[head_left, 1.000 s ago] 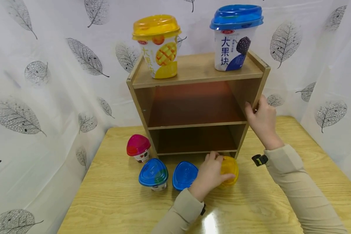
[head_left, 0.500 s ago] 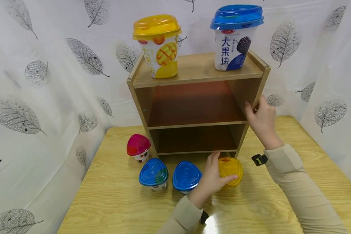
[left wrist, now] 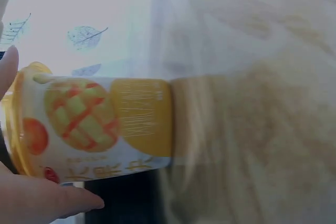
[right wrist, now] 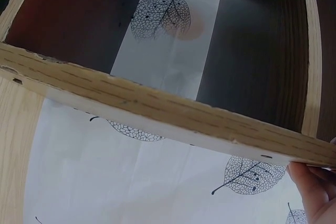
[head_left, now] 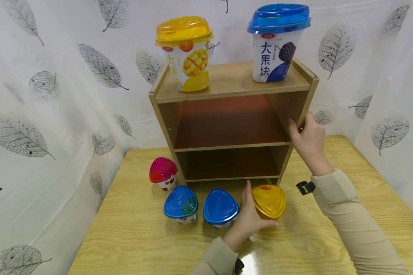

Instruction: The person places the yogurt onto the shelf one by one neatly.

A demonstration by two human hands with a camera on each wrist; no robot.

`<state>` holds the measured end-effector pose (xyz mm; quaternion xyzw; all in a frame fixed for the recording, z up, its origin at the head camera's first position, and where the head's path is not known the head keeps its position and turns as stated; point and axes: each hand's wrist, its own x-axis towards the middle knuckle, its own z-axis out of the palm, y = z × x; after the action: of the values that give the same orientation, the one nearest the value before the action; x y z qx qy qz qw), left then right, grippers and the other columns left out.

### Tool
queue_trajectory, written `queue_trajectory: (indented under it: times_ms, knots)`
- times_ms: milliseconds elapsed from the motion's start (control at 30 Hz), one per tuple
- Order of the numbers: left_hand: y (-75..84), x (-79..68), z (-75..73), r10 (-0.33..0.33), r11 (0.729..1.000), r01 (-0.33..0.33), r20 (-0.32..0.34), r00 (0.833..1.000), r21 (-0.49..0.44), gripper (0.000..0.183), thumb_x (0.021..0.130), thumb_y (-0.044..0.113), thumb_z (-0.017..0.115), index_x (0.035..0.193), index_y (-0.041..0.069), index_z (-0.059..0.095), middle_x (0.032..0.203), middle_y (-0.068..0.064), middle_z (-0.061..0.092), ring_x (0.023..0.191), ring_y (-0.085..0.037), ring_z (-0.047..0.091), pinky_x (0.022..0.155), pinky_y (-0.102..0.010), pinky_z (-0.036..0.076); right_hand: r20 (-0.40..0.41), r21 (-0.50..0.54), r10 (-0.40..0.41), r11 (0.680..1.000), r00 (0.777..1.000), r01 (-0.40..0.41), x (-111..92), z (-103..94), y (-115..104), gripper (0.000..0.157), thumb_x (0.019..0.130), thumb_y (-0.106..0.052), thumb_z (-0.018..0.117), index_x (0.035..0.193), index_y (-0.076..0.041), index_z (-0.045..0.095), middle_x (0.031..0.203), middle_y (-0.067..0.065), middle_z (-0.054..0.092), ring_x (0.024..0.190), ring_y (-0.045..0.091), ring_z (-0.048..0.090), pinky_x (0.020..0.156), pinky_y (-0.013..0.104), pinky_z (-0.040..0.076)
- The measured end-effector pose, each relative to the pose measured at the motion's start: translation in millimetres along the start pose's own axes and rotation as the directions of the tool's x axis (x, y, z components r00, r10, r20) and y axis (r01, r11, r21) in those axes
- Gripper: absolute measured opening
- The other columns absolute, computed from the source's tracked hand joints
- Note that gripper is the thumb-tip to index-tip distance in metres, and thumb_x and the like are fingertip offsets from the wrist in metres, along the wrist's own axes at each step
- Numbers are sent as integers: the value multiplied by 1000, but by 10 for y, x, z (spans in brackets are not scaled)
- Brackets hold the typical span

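A yellow-lidded yogurt cup [head_left: 270, 200] stands upright on the table before the shelf's right side. Its mango-printed front [left wrist: 89, 119] fills the left part of the left wrist view. My left hand [head_left: 248, 219] is beside this cup, thumb and fingers spread around its near left side. Whether they touch the cup I cannot tell. My right hand [head_left: 309, 137] grips the right side panel of the wooden shelf [head_left: 232, 146], thumb at its front edge; the other fingers are partly hidden behind the panel. The right wrist view shows that panel and part of the hand [right wrist: 315, 190].
Two blue-lidded cups [head_left: 221, 206] stand left of my left hand, and a pink-lidded cup [head_left: 163, 172] is by the shelf's left foot. On the shelf top are a tall yellow-lidded cup [head_left: 189, 57] and a blue-lidded cup [head_left: 278, 46]. A leaf-patterned curtain [head_left: 99, 99] encloses the table [head_left: 130, 240].
My left fingers have come off the yellow lid and spread, with the hand drawing slightly back toward me. More of the cup shows. My right hand has stayed on the shelf.
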<state>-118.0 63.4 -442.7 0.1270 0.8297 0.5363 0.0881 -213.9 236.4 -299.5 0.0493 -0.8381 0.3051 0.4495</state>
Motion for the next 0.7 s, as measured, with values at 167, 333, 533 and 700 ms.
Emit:
queue_trajectory:
  times_ms: [167,333,533,700]
  knots:
    - [-89,11,39,-58,997,58,9,998,-44,123,57,27,83,141,29,-8,145,-11,11,129,-28,18,99,-46,24,-7,-1,-1,1000,1000,1,3,6,10,24,83,-9,54,94,12,53,75,26,60,56,36,56,48,36,36]
    - [-163,42,71,-58,995,58,9,998,-82,120,56,21,84,142,18,0,141,-14,22,125,-28,28,99,-44,26,3,-4,3,1000,1000,-3,-3,9,20,25,82,-9,54,96,11,53,77,26,60,56,36,56,48,35,38]
    - [-224,108,119,-38,969,34,-12,999,-245,117,56,7,83,139,9,1,135,-13,30,123,-27,31,101,-42,23,4,2,1,1000,1000,-1,-9,8,20,23,83,-9,54,95,11,54,77,25,60,57,35,57,48,33,37]
    - [-239,153,142,-50,949,43,-15,999,-312,116,55,0,82,138,7,2,134,-12,32,122,-27,32,101,-42,22,-7,-2,-13,1000,1000,13,-6,9,22,20,82,-8,54,91,10,54,69,23,59,53,32,54,47,31,34]
